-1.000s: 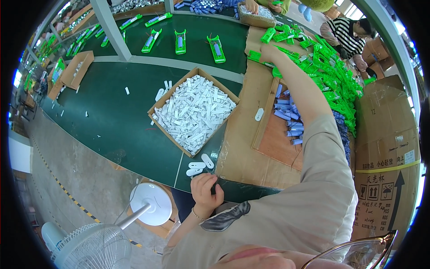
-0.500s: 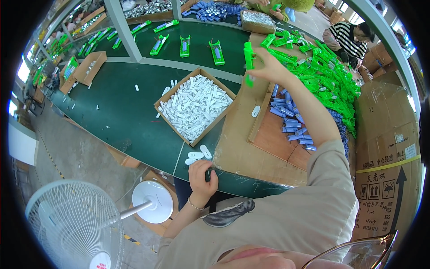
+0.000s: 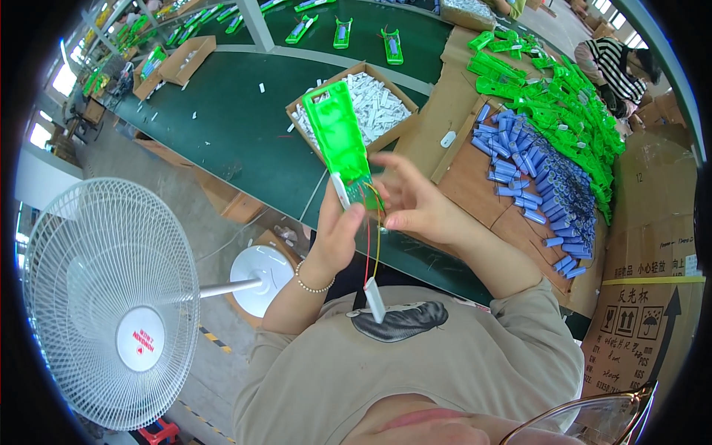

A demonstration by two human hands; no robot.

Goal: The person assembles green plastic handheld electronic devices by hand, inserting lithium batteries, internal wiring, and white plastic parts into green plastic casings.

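Note:
In front of my chest, my left hand is closed around the lower end of a green plastic housing, tilted with its hollow side showing. A white oblong piece lies along the housing's edge, by the left fingers. My right hand is at the same lower end, its fingers curled beside the wires; their exact contact is partly hidden. A red wire and a yellow wire hang from that end. On them dangles a slim white part, over my shirt.
Behind the housing stands a carton of white pieces. Blue cylindrical cells and green housings are heaped at the right. Housings with cells lie along the far belt. A white fan stands left; a person sits far right.
My right hand has brought a green housing from the heap to my chest. My left hand has risen from the white pieces at the table edge and now grips the housing. The view has shifted.

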